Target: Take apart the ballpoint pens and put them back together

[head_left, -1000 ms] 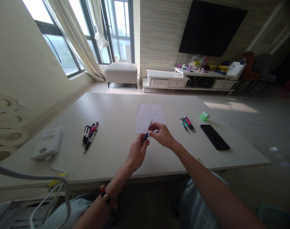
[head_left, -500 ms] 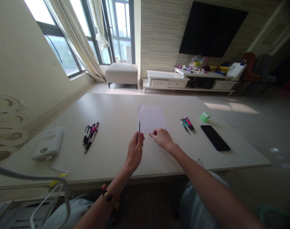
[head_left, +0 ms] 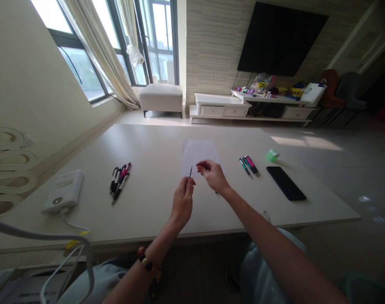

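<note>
My left hand (head_left: 182, 199) is closed around a dark pen (head_left: 190, 171), whose thin end sticks up above the fingers. My right hand (head_left: 214, 174) hovers just to the right of that end, thumb and fingers pinched together; what they hold, if anything, is too small to make out. Both hands are over the near edge of a white sheet of paper (head_left: 199, 151) lying in the middle of the pale table (head_left: 148, 139). A small dark piece (head_left: 216, 192) lies on the table under my right wrist.
Several pens (head_left: 119, 179) lie in a bunch on the left, and a white power bank (head_left: 64, 191) with a cable sits further left. On the right are more pens (head_left: 249, 164), a green object (head_left: 271, 155) and a black phone (head_left: 285, 182).
Half a second ago my right hand rested low on the paper's edge; it has lifted and come back beside the pen end. My left hand drew the pen slightly nearer.
</note>
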Available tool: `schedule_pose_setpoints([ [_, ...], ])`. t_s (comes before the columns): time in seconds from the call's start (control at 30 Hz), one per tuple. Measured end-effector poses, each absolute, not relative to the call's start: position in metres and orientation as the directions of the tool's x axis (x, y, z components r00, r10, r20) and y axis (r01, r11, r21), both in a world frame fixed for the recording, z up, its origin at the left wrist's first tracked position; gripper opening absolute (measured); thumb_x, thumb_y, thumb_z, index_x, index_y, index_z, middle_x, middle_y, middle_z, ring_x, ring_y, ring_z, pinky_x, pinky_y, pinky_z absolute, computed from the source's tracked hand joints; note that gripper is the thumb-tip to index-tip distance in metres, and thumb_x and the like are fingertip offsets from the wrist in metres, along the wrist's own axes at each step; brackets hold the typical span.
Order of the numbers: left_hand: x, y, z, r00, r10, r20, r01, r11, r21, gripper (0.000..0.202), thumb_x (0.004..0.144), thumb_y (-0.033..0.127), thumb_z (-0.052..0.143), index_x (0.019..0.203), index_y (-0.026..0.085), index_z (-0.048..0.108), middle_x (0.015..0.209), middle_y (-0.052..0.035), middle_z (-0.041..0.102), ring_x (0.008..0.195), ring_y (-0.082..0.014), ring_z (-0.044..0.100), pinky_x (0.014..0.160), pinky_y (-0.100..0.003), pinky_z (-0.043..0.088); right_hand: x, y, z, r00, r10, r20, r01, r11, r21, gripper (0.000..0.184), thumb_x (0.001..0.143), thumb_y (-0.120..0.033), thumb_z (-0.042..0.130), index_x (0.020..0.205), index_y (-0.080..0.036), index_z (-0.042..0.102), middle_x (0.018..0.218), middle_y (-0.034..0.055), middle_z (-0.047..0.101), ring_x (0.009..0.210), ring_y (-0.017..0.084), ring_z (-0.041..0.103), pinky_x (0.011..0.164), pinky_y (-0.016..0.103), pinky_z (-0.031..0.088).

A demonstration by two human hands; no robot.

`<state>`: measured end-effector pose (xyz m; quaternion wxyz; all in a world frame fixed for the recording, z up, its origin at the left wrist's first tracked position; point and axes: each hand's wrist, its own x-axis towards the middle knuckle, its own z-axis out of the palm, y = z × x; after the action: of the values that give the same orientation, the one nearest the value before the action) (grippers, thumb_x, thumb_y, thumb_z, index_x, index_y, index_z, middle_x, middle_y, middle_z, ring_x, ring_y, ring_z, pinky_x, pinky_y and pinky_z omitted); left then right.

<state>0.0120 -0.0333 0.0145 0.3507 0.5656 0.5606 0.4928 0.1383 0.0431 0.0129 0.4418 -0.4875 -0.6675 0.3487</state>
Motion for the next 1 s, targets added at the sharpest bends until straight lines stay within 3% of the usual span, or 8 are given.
schedule_pose_setpoints([
  [0.1,0.014,-0.034,0.009,-0.074,0.989,0.131,0.3,-0.103,0.948,0.03,0.087,0.043,0.034,0.075,0.02,0.047,0.063,0.0019,0.045,0.058,-0.0129,0.041,0.055,-0.023,0.034,0.146,0.037,0.032,-0.029,0.949,0.315,0.073,0.316,-0.946,0.024,0.078,-0.037,0.058,0.088,-0.016,0.064,0.075,0.0038,0.065,0.061,0.012,0.057,0.057,0.025,0.047],
  [0.2,0.015,-0.036,0.005,-0.024,0.993,0.118,0.324,-0.104,0.94,0.029,0.087,0.044,0.035,0.074,0.021,0.048,0.062,0.0023,0.045,0.058,-0.0133,0.042,0.055,-0.023,0.033,0.148,0.029,0.042,0.042,0.953,0.299,0.008,0.299,-0.954,0.025,0.073,-0.039,0.064,0.083,-0.016,0.064,0.073,0.005,0.066,0.063,0.014,0.059,0.056,0.025,0.047],
  [0.7,0.016,-0.036,0.0,0.03,0.992,0.125,0.335,-0.128,0.933,0.028,0.088,0.042,0.033,0.077,0.021,0.048,0.061,0.0036,0.042,0.057,-0.0127,0.041,0.054,-0.023,0.031,0.138,0.023,0.036,-0.022,0.948,0.319,0.054,0.32,-0.946,0.02,0.07,-0.037,0.065,0.076,-0.017,0.066,0.074,0.0043,0.068,0.07,0.017,0.064,0.061,0.027,0.05],
  [1.0,0.016,-0.034,0.003,-0.027,0.984,0.175,0.32,-0.157,0.934,0.027,0.089,0.04,0.033,0.077,0.021,0.047,0.063,0.0036,0.043,0.057,-0.0116,0.04,0.054,-0.022,0.032,0.14,0.014,0.039,-0.144,0.931,0.336,0.109,0.353,-0.929,0.034,0.069,-0.039,0.067,0.096,-0.018,0.063,0.079,0.0033,0.067,0.069,0.014,0.062,0.063,0.026,0.051],
])
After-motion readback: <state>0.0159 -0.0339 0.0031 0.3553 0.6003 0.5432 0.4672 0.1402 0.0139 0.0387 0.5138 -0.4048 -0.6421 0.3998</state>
